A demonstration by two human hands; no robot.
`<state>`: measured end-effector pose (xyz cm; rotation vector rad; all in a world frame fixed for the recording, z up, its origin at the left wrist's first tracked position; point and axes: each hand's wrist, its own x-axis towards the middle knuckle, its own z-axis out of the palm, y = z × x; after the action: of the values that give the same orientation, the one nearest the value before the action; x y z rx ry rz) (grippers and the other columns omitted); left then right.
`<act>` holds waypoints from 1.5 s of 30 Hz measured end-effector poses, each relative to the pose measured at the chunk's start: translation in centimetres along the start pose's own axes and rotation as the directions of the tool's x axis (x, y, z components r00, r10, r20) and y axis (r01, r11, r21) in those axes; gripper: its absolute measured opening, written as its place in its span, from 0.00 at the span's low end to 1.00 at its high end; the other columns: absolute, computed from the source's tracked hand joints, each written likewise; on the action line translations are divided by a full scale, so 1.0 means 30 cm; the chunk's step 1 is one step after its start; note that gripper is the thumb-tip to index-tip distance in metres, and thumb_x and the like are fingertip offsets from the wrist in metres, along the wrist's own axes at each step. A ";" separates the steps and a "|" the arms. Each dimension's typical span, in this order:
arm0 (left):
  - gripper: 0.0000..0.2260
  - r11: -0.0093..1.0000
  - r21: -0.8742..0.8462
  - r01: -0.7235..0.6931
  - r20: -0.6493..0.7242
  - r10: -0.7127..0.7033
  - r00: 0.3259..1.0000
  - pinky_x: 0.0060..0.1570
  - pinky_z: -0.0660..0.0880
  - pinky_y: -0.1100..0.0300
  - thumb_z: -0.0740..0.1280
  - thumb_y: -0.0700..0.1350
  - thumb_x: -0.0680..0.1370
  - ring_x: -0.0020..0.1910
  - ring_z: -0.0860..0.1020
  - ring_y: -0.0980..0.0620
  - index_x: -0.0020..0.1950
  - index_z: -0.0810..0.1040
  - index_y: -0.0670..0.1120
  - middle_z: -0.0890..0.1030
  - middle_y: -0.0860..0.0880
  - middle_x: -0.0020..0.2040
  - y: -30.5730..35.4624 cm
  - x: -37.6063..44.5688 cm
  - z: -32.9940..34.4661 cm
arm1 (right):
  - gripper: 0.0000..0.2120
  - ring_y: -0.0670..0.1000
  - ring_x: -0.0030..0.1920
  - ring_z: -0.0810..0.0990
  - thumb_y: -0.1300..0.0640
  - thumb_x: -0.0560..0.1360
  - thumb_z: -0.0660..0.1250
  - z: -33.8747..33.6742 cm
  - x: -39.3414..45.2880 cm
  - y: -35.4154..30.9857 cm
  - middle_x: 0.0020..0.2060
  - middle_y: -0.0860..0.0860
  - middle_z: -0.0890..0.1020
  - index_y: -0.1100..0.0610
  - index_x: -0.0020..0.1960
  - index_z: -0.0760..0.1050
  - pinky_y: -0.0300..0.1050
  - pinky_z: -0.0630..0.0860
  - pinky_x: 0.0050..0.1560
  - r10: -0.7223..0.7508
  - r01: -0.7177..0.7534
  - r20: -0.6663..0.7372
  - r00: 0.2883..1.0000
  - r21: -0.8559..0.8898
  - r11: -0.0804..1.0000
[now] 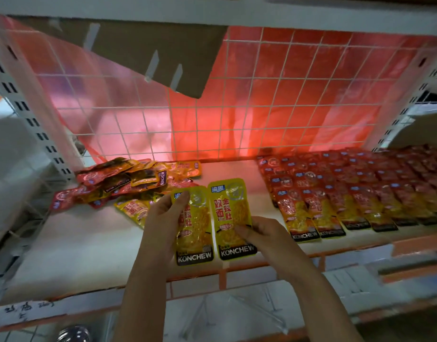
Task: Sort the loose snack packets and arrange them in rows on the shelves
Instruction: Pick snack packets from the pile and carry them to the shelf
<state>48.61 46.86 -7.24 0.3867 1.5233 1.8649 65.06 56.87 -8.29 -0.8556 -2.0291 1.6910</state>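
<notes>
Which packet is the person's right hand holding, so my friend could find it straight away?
Look at the white shelf, between the messy pile on the left and the neat red rows on the right. Two yellow packets are held side by side there. The right hand pinches the right-hand packet, whose whole front shows, uncovered by fingers at the top.

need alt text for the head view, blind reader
Left hand and right hand each hold a yellow packet over a white shelf, between a loose pile and neat red rows.
</notes>
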 end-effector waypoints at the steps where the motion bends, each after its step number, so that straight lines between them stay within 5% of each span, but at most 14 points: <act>1: 0.07 1.000 0.006 -0.004 0.003 0.004 1.000 0.38 0.75 0.53 0.67 0.45 0.77 0.36 0.76 0.45 0.42 0.78 0.43 0.78 0.42 0.37 -0.003 -0.002 0.036 | 0.08 0.44 0.44 0.81 0.57 0.77 0.65 -0.030 -0.019 0.003 0.42 0.48 0.85 0.50 0.44 0.82 0.37 0.74 0.47 -0.002 0.003 -0.011 1.000 0.023 1.000; 5: 0.09 1.000 0.010 0.021 0.060 -0.021 0.998 0.36 0.75 0.57 0.66 0.43 0.77 0.29 0.78 0.51 0.38 0.81 0.47 0.80 0.48 0.32 -0.043 -0.053 0.244 | 0.08 0.43 0.47 0.82 0.59 0.77 0.64 -0.195 -0.128 0.044 0.43 0.44 0.85 0.50 0.46 0.81 0.34 0.76 0.50 0.014 -0.002 -0.121 0.993 0.095 0.996; 10: 0.13 0.997 0.037 0.062 0.161 -0.068 0.985 0.44 0.75 0.47 0.66 0.45 0.78 0.38 0.76 0.44 0.34 0.83 0.52 0.79 0.41 0.39 -0.128 -0.162 0.543 | 0.09 0.42 0.49 0.83 0.60 0.77 0.63 -0.482 -0.302 0.114 0.45 0.43 0.85 0.51 0.50 0.81 0.31 0.76 0.50 0.065 -0.032 -0.212 0.975 0.155 0.987; 17: 0.09 0.991 0.105 0.086 0.289 -0.114 0.950 0.49 0.77 0.42 0.69 0.47 0.76 0.40 0.81 0.45 0.36 0.84 0.53 0.84 0.50 0.36 -0.289 -0.302 1.002 | 0.09 0.43 0.47 0.83 0.58 0.77 0.63 -0.886 -0.572 0.210 0.44 0.43 0.85 0.48 0.48 0.81 0.31 0.76 0.48 0.098 -0.051 -0.399 0.912 0.126 0.991; 22: 0.06 0.987 0.145 0.068 0.435 -0.125 0.892 0.33 0.77 0.59 0.67 0.45 0.77 0.30 0.80 0.53 0.41 0.81 0.48 0.82 0.52 0.32 -0.401 -0.414 1.311 | 0.07 0.48 0.49 0.84 0.53 0.76 0.64 -1.124 -0.763 0.315 0.46 0.46 0.86 0.48 0.47 0.82 0.44 0.76 0.57 0.178 -0.096 -0.511 0.841 0.182 0.979; 26: 0.06 0.982 0.182 0.040 0.541 -0.134 0.830 0.25 0.71 0.66 0.65 0.46 0.78 0.24 0.76 0.59 0.43 0.79 0.48 0.78 0.56 0.26 -0.474 -0.477 1.533 | 0.09 0.45 0.46 0.84 0.58 0.77 0.64 -1.282 -0.873 0.389 0.42 0.45 0.86 0.48 0.44 0.82 0.41 0.76 0.53 0.223 -0.090 -0.592 0.775 0.245 0.965; 29: 0.05 0.972 0.231 0.033 0.577 -0.164 0.800 0.35 0.77 0.59 0.67 0.48 0.77 0.33 0.81 0.56 0.42 0.81 0.52 0.82 0.55 0.34 -0.539 -0.500 1.697 | 0.11 0.42 0.41 0.84 0.60 0.77 0.64 -1.409 -0.918 0.443 0.38 0.44 0.85 0.49 0.42 0.81 0.35 0.76 0.45 0.248 -0.092 -0.651 0.717 0.264 0.960; 31: 0.07 0.969 0.243 0.039 0.598 -0.181 0.781 0.42 0.78 0.55 0.68 0.48 0.76 0.36 0.83 0.54 0.39 0.82 0.53 0.84 0.54 0.36 -0.587 -0.504 1.810 | 0.12 0.44 0.42 0.84 0.59 0.77 0.64 -1.506 -0.935 0.492 0.39 0.45 0.86 0.49 0.40 0.83 0.40 0.78 0.47 0.267 -0.094 -0.669 0.693 0.284 0.954; 34: 0.06 0.969 0.246 0.024 0.628 -0.179 0.757 0.31 0.77 0.61 0.66 0.47 0.77 0.29 0.81 0.58 0.40 0.80 0.50 0.82 0.55 0.31 -0.651 -0.506 2.002 | 0.11 0.48 0.44 0.84 0.59 0.77 0.65 -1.672 -0.946 0.554 0.41 0.48 0.86 0.49 0.40 0.84 0.54 0.76 0.57 0.285 -0.086 -0.711 0.643 0.302 0.949; 39: 0.04 0.972 0.234 -0.010 0.646 -0.148 0.749 0.31 0.76 0.62 0.66 0.46 0.77 0.29 0.79 0.62 0.42 0.78 0.50 0.81 0.58 0.31 -0.729 -0.431 2.382 | 0.06 0.57 0.51 0.83 0.54 0.75 0.67 -2.020 -0.906 0.601 0.47 0.56 0.85 0.54 0.48 0.83 0.56 0.76 0.59 0.255 -0.050 -0.761 0.596 0.281 0.958; 42: 0.05 0.969 0.241 -0.048 0.653 -0.125 0.747 0.28 0.76 0.65 0.66 0.49 0.77 0.33 0.80 0.59 0.44 0.79 0.51 0.81 0.57 0.33 -0.747 -0.380 2.590 | 0.09 0.53 0.44 0.83 0.44 0.69 0.68 -2.252 -0.858 0.607 0.42 0.50 0.86 0.46 0.43 0.84 0.46 0.79 0.46 0.273 -0.111 -0.782 0.560 0.256 0.960; 45: 0.08 0.972 0.230 -0.035 0.638 -0.124 0.760 0.26 0.75 0.65 0.66 0.48 0.77 0.30 0.78 0.59 0.39 0.79 0.49 0.80 0.56 0.29 -0.771 -0.346 2.763 | 0.09 0.46 0.29 0.71 0.51 0.74 0.67 -2.433 -0.824 0.623 0.32 0.51 0.80 0.49 0.37 0.82 0.35 0.64 0.28 0.256 -0.107 -0.807 0.532 0.235 0.966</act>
<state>114.64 102.97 -4.91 0.9866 1.2286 1.2965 133.24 97.37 -8.11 -1.4962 -1.1382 1.1191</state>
